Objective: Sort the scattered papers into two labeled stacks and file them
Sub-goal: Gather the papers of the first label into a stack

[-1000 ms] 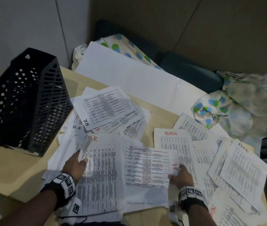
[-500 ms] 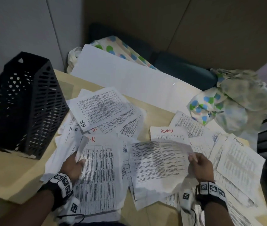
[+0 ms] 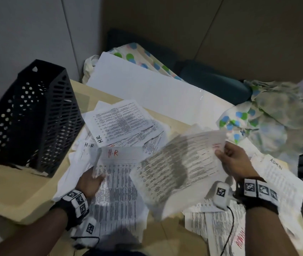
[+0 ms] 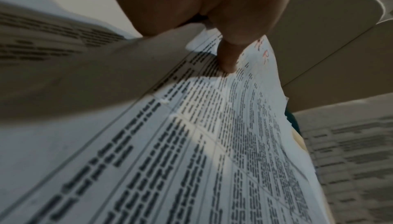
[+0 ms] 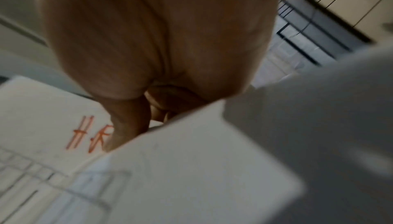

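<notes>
My right hand point(image 3: 228, 159) pinches the corner of a printed sheet point(image 3: 180, 163) marked HR in red, lifted above the table and blurred with motion. In the right wrist view the thumb point(image 5: 127, 123) presses beside the red HR mark point(image 5: 89, 135). My left hand point(image 3: 93, 179) holds the left edge of a table-printed sheet marked H.R point(image 3: 117, 185), which lies on the near-left pile. In the left wrist view a finger point(image 4: 228, 56) presses on that sheet point(image 4: 191, 143). More HR sheets point(image 3: 121, 124) lie behind. Sheets marked ADMIN point(image 3: 280, 182) lie at the right.
A black perforated file holder point(image 3: 26, 115) stands at the table's left. A long white board point(image 3: 147, 89) leans at the back edge. Dotted cloth point(image 3: 269, 115) is heaped at the right rear. The wooden table point(image 3: 8, 191) shows bare at the near left.
My right hand has lifted the HR sheet off the table and swung it up and to the right. The left hand has stayed on the edge of the H.R sheet.
</notes>
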The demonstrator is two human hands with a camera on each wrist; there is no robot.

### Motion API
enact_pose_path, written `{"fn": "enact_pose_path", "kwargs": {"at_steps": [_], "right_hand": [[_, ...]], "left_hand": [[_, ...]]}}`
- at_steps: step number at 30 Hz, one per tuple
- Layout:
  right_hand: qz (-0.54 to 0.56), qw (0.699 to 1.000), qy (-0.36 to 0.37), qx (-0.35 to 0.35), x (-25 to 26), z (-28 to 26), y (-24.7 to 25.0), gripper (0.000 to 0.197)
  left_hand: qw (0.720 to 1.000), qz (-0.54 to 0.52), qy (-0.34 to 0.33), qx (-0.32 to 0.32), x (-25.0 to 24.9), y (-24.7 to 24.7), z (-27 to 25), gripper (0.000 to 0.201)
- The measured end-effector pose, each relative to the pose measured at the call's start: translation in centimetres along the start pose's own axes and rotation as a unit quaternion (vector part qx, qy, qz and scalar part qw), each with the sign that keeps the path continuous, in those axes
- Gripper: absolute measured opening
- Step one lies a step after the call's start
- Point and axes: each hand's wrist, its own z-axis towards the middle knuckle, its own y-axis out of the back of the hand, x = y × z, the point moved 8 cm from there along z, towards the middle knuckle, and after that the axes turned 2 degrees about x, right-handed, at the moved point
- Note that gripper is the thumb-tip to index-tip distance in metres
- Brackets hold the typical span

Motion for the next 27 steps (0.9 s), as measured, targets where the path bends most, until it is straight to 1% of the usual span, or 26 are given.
{"fn": "enact_pose_path", "kwargs": {"at_steps": [2,4,5,6,7,8,9,11,14,18,20,21,23,24,25,27], "right_hand": [[-0.101,0.995,-0.001,0.019,-0.5,1.4,-2.3,0.013],[-0.208,0.978,-0.016,0.028,-2.4,2.6,-4.2,0.017],[-0.259,0.965,-0.025,0.037,-4.1,3.1,-5.0,0.016],[-0.309,0.949,-0.03,0.055,-5.6,3.4,-6.0,0.009],[-0.35,0.933,-0.033,0.075,-7.1,3.5,-6.8,0.011],[-0.385,0.918,-0.035,0.086,-8.6,3.6,-7.2,0.024],[-0.404,0.91,-0.039,0.083,-9.6,3.4,-7.3,0.033],[-0.393,0.915,-0.039,0.08,-10.5,2.8,-7.4,0.038],[-0.345,0.931,-0.038,0.116,-11.2,1.7,-7.9,0.034],[-0.307,0.949,-0.038,0.066,-11.2,1.6,-6.6,0.021],[-0.281,0.957,0.0,0.071,-10.1,1.7,-6.7,0.015],[-0.284,0.955,0.026,0.083,-9.6,1.7,-6.9,0.019],[-0.322,0.942,0.037,0.091,-9.4,1.8,-6.6,0.02],[-0.373,0.924,0.043,0.077,-9.7,2.1,-6.0,0.025],[-0.43,0.899,0.055,0.065,-10.2,2.5,-5.5,0.031],[-0.507,0.857,0.066,0.068,-10.0,3.2,-5.0,0.035]], "left_hand": [[1.0,-0.003,0.008,0.009,-0.3,-0.6,-0.1,0.031],[0.999,-0.022,0.018,0.022,-0.2,-1.5,-0.1,0.03],[0.999,-0.025,0.024,0.028,-0.2,-1.7,-0.3,0.029],[0.999,-0.024,0.029,0.034,0.2,-2.0,-0.3,0.03],[0.999,-0.016,0.031,0.034,0.3,-2.0,-0.3,0.033],[0.999,-0.009,0.035,0.035,0.5,-2.1,-0.3,0.036],[0.999,-0.008,0.034,0.035,0.7,-2.0,-0.3,0.04],[0.999,-0.007,0.039,0.035,0.8,-2.0,-0.4,0.047],[0.998,-0.015,0.05,0.039,1.4,-1.9,-0.4,0.05],[0.998,-0.027,0.041,0.04,1.7,-1.9,-0.2,0.047],[0.998,-0.027,0.031,0.041,1.5,-2.0,-0.2,0.044],[0.998,-0.025,0.03,0.041,1.6,-2.0,-0.2,0.043],[0.998,-0.022,0.03,0.047,1.5,-2.0,0.0,0.043],[0.998,-0.021,0.03,0.052,1.5,-2.0,0.1,0.044],[0.998,-0.018,0.028,0.055,1.5,-2.0,0.3,0.045],[0.998,-0.016,0.028,0.053,1.5,-1.9,0.4,0.045]]}}
